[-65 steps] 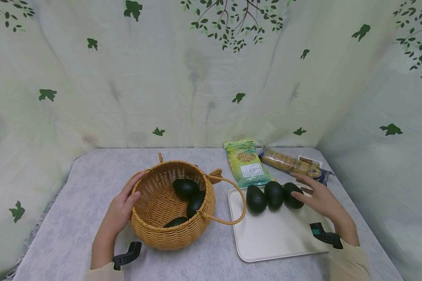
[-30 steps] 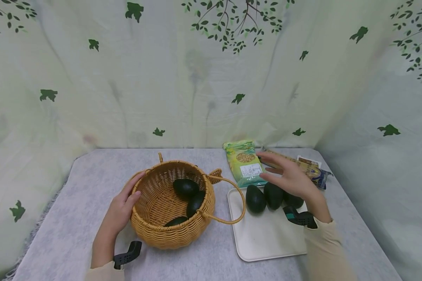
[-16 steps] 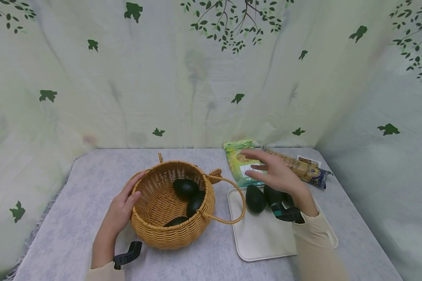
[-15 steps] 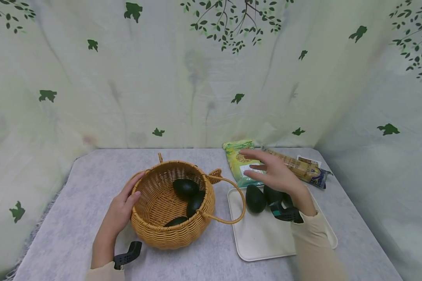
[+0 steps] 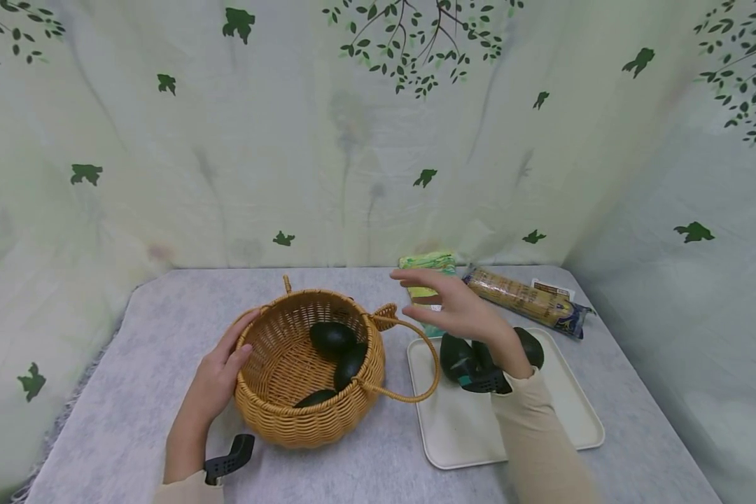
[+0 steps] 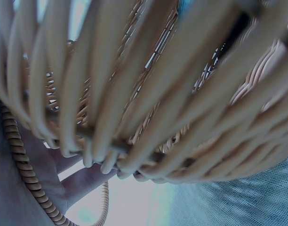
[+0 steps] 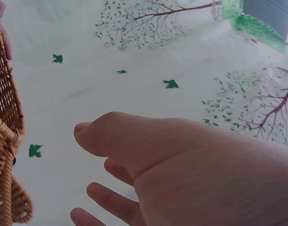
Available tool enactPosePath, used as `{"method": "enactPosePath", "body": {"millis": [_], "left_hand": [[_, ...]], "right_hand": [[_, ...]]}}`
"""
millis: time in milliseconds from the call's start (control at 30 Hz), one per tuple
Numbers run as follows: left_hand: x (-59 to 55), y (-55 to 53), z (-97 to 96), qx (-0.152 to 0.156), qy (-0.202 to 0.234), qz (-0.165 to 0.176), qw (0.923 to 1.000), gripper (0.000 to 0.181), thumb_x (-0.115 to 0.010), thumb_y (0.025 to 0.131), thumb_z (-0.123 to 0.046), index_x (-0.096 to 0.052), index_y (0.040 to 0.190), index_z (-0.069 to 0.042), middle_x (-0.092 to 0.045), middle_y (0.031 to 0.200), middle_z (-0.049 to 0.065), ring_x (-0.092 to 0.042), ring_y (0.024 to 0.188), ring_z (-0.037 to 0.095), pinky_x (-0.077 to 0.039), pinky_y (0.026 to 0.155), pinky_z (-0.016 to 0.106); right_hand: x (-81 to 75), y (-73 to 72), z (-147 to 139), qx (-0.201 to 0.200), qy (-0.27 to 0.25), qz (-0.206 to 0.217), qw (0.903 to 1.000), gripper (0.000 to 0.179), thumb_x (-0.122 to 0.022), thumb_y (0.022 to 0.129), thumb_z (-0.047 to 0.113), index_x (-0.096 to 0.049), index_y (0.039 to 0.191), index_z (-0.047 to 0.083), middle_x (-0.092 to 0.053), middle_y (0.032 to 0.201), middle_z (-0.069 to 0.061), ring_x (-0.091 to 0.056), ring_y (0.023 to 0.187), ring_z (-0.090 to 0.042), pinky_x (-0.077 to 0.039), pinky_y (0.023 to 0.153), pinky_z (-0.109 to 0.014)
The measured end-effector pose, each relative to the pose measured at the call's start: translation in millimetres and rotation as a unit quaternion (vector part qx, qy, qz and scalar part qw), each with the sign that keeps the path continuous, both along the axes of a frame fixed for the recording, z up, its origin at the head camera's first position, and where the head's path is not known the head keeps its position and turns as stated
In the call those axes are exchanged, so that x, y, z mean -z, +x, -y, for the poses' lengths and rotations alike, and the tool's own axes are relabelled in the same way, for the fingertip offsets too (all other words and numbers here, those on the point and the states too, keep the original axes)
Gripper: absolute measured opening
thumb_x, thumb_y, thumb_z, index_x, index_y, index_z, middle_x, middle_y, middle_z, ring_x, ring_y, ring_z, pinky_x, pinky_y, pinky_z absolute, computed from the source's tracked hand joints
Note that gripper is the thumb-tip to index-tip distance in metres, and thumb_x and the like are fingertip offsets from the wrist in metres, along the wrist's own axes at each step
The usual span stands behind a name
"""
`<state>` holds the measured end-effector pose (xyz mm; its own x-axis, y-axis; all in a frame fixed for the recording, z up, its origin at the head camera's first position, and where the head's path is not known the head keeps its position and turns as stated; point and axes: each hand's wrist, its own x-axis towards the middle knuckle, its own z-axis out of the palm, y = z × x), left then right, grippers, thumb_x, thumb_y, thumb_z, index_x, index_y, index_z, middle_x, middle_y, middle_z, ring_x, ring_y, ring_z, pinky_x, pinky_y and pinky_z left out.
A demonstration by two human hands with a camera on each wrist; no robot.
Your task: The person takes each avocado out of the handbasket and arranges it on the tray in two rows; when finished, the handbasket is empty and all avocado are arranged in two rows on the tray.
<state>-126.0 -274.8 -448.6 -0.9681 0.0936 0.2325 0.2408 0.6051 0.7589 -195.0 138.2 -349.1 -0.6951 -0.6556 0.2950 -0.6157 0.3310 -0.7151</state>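
Note:
My left hand [image 5: 217, 371] holds the left side of a round wicker basket [image 5: 309, 427], its thumb and fingertips at the rim. Inside the basket lie three dark green avocados, one of them an upper avocado [image 5: 332, 339] against the far wall. My right hand [image 5: 460, 308] hovers with spread, slightly bent fingers and nothing in them, between the basket and a white tray [image 5: 463, 437]. Three avocados sit along the tray's far side; the right forearm partly covers them, leaving the right avocado [image 5: 530, 346] plainest. In the right wrist view, that hand's thumb [image 7: 94, 139] stands apart from its fingers.
A looped basket handle [image 5: 437, 374] sticks out over the tray's left edge. Behind the right hand lies a green and yellow bag [image 5: 425, 262], partly hidden. A long clear-and-blue package [image 5: 519, 294] and a small card [image 5: 553, 288] lie at the back right.
My right hand has moved left from above the tray's right avocado, passing over the packages toward the basket. The left hand, the basket and the avocados stay where they were.

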Motion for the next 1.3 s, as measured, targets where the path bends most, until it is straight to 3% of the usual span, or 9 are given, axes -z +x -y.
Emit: {"method": "enactPosePath", "body": {"millis": [433,733,867,1067,1300], "left_hand": [[-11.3,-6.7,-0.1,-0.006,-0.004,-0.014,0.9999,0.054,-0.046,0.110,-0.026,-0.033,0.162,-0.036,-0.036,0.165,0.012,-0.038,0.145,0.051,-0.032,0.107,0.078],[-6.1,-7.4,1.5,0.001,0.000,-0.013,0.9999,0.055,-0.044,0.111,-0.024,-0.032,0.162,-0.036,-0.034,0.166,0.012,-0.036,0.146,0.052,-0.032,0.107,0.078],[-3.5,-5.2,0.9,0.002,0.001,-0.014,0.9999,0.055,-0.045,0.110,-0.023,-0.032,0.162,-0.036,-0.035,0.166,0.012,-0.036,0.146,0.051,-0.031,0.108,0.078],[-2.1,-2.2,-0.7,0.005,0.005,-0.008,0.9999,0.055,-0.044,0.111,-0.023,-0.032,0.162,-0.036,-0.035,0.166,0.012,-0.036,0.146,0.051,-0.031,0.107,0.078],[-3.5,0.1,-1.7,0.002,0.000,-0.001,1.0000,0.054,-0.045,0.111,-0.024,-0.033,0.163,-0.033,-0.036,0.165,0.013,-0.037,0.146,0.050,-0.033,0.108,0.077]], "right_hand": [[-11.3,-10.4,28.1,-0.044,0.007,-0.007,0.9990,0.055,-0.069,0.100,0.011,-0.050,0.151,0.009,-0.054,0.152,-0.009,-0.054,0.139,-0.029,-0.055,0.102,-0.043],[-6.6,-8.7,38.7,-0.067,-0.006,0.005,0.9977,0.056,-0.068,0.100,0.009,-0.049,0.152,0.008,-0.051,0.153,-0.013,-0.056,0.137,-0.031,-0.057,0.100,-0.043],[-4.6,-7.6,47.4,-0.077,0.005,0.010,0.9970,0.056,-0.068,0.100,0.012,-0.049,0.152,0.009,-0.051,0.153,-0.009,-0.056,0.138,-0.027,-0.058,0.097,-0.034],[-0.1,-7.2,62.2,-0.093,0.004,0.039,0.9949,0.054,-0.067,0.101,0.011,-0.050,0.152,0.010,-0.051,0.154,-0.007,-0.054,0.139,-0.032,-0.056,0.098,-0.026],[4.3,-8.2,80.2,-0.103,0.014,0.051,0.9932,0.051,-0.067,0.101,0.010,-0.052,0.149,0.008,-0.054,0.150,-0.011,-0.057,0.134,-0.023,-0.056,0.099,-0.027]]}}
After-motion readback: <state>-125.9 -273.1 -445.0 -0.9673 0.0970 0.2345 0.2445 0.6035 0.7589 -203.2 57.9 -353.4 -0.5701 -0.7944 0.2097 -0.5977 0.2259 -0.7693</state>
